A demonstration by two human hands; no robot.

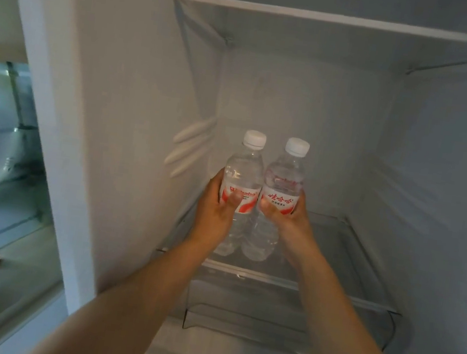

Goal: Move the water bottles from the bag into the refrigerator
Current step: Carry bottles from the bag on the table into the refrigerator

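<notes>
Clear plastic, white caps: two water bottles stand upright side by side, touching, over the glass shelf [350,253] in the refrigerator [134,103].
Left bottle [243,172]: the left hand [216,204] is wrapped round its red-and-white label, thumb across the front.
Right bottle [284,181]: the right hand [287,214] clasps it the same way, thumb on the label.
Grip, both sides: each one is grasping its bottle at mid-height; neither is released.
Where they are: near the front left of the shelf, bases low over the glass; I cannot quite tell whether they already rest on it, since glass and clear plastic blur together.
Step in hand: setting the pair down, by my reckoning.
Doing it well: lower both straight, feel the bases sit flat, then let go one hand at a time so neither bottle knocks the other over. Pushing them farther back and left would leave room for more.
Bag: not in sight from here.
Around: an upper shelf [338,19] overhead, moulded ribs [188,146] on the left wall, a clear drawer [266,316] below the glass shelf, and a window [3,159] off to the left outside the cabinet.
In the way: nothing else stands on the shelf; only the raised front edge [315,290] needs clearing when the arms draw out.
</notes>
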